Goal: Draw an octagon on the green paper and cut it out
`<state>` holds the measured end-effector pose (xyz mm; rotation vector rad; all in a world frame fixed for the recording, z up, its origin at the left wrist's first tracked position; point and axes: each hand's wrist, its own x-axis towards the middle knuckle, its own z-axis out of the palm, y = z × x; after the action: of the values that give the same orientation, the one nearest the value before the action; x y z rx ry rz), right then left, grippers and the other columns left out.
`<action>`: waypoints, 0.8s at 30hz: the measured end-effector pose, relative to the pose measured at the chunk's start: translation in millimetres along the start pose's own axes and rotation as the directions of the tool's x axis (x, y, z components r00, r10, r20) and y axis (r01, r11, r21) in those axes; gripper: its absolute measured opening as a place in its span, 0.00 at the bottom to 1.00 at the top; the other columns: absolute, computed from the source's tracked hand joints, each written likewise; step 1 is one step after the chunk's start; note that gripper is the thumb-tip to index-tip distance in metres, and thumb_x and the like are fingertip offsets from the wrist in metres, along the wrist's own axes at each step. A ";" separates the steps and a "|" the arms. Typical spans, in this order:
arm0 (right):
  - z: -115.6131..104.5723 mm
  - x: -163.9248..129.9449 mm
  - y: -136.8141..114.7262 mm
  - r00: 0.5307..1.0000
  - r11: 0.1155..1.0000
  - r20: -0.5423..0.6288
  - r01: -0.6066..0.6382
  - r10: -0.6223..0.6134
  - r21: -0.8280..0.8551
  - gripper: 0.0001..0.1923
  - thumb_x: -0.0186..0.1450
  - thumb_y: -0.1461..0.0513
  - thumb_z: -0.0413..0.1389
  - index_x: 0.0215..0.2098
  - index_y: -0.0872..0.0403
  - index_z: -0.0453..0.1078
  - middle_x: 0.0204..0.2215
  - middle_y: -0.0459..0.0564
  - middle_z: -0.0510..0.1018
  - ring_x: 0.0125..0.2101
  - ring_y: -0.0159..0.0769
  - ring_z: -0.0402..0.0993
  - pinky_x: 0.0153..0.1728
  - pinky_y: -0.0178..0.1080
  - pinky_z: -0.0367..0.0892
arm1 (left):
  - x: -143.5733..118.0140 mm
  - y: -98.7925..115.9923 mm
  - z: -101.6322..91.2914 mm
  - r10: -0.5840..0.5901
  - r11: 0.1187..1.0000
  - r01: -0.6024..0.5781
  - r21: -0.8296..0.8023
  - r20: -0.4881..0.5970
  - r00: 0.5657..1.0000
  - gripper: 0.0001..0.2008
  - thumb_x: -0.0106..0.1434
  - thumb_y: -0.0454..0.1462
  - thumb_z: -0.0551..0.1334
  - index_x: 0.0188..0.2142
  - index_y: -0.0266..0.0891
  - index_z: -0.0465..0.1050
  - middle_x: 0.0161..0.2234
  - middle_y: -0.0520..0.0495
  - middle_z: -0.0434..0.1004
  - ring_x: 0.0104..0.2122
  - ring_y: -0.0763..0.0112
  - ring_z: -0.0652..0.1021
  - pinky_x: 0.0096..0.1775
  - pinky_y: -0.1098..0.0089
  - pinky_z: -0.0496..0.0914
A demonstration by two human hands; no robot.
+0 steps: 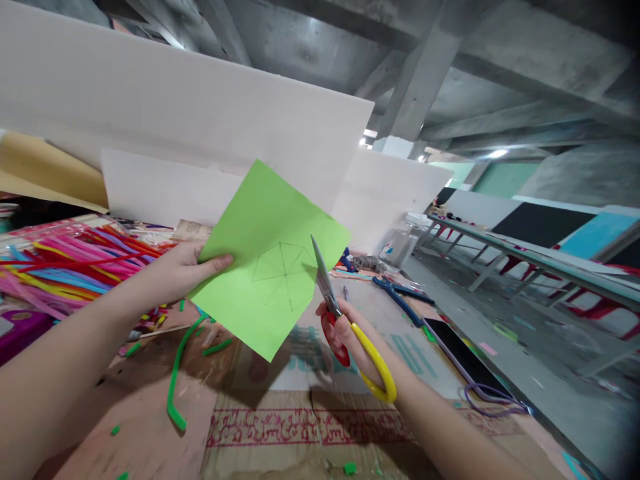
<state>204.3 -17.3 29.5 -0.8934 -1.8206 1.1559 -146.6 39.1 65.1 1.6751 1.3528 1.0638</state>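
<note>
My left hand (193, 270) pinches the left corner of a sheet of green paper (250, 220), thumb on the near face. Thin pencil lines on the sheet form a many-sided shape with spokes crossing at a centre. My right hand (353, 333) grips a pair of scissors (367, 360) with one yellow and one red handle loop. The blades point up and lie against the paper's right part, beside the drawing, where the lower right edge is cut in. How far the blades are parted is hard to tell.
Colourful pipe cleaners (85, 257) are heaped at the left, near a purple container (25, 333). Green strips (175, 380) and scraps lie on the table. At the right are blue-handled pliers (400, 297), a phone (467, 353) and a clear plastic container (400, 247). White boards (200, 107) stand behind.
</note>
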 end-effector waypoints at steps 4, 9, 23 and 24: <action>-1.4 -0.4 -0.8 1.000 1.000 0.012 0.008 -0.007 -0.025 0.33 0.70 0.33 0.50 0.50 0.53 0.64 0.27 0.40 0.61 0.20 0.27 0.56 0.20 0.33 0.55 | -0.7 4.5 1.4 -0.074 0.997 0.073 0.005 0.070 0.995 0.16 0.73 0.47 0.63 0.49 0.37 0.74 0.41 0.47 0.78 0.34 0.68 0.79 0.35 0.65 0.78; -2.0 -0.7 0.6 1.000 0.999 0.012 0.005 -0.005 -0.039 0.33 0.69 0.33 0.50 0.49 0.53 0.65 0.26 0.40 0.61 0.20 0.27 0.56 0.19 0.33 0.54 | -1.8 6.9 1.2 -0.099 0.995 0.100 -0.005 0.078 0.992 0.16 0.73 0.47 0.63 0.50 0.37 0.74 0.42 0.46 0.78 0.35 0.67 0.80 0.37 0.64 0.78; -1.7 0.5 1.9 1.000 0.999 0.017 -0.023 0.023 -0.022 0.35 0.67 0.32 0.51 0.49 0.52 0.64 0.27 0.40 0.61 0.22 0.28 0.55 0.20 0.33 0.55 | -5.8 17.3 4.1 -0.070 0.996 0.073 -0.057 0.051 0.996 0.15 0.73 0.45 0.64 0.51 0.38 0.74 0.45 0.45 0.78 0.37 0.67 0.80 0.38 0.63 0.78; -1.8 0.4 2.1 1.000 0.999 0.017 -0.025 0.025 -0.024 0.35 0.67 0.31 0.52 0.49 0.52 0.64 0.27 0.40 0.61 0.22 0.28 0.55 0.20 0.33 0.55 | -5.9 17.7 4.0 -0.067 0.996 0.069 -0.057 0.047 0.997 0.14 0.72 0.45 0.64 0.51 0.38 0.74 0.45 0.46 0.78 0.37 0.67 0.80 0.38 0.63 0.78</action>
<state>206.0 -15.5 28.1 -0.9243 -1.8451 1.1631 -136.7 29.8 78.6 1.5902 1.3278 1.0112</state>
